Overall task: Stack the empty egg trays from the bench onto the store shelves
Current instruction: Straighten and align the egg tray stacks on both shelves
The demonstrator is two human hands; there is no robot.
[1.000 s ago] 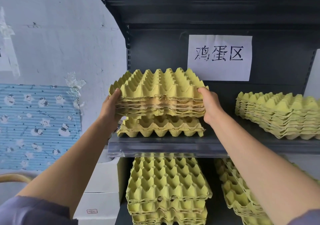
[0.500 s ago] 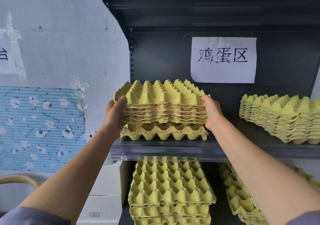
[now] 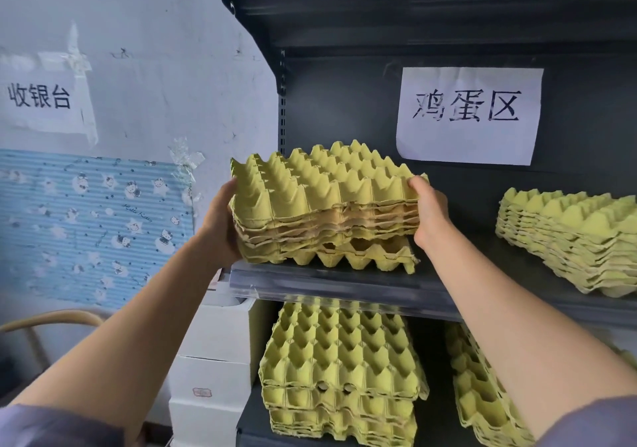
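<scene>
I see the left hand [image 3: 220, 226] and right hand [image 3: 429, 215] gripping a stack of yellow pulp egg trays [image 3: 324, 201] just below-left of the white paper sign [image 3: 468, 115] reading 鸡蛋区; far left of it, a paper label [image 3: 39, 96] reads 收银台

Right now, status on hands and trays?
Left hand and right hand grip tray bundle at both ends. Bundle on lone tray, right side gapped. Nothing blocking.

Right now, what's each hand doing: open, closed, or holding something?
Left hand: grips the left edge of the stack of egg trays.
Right hand: grips the same stack's right edge.
</scene>
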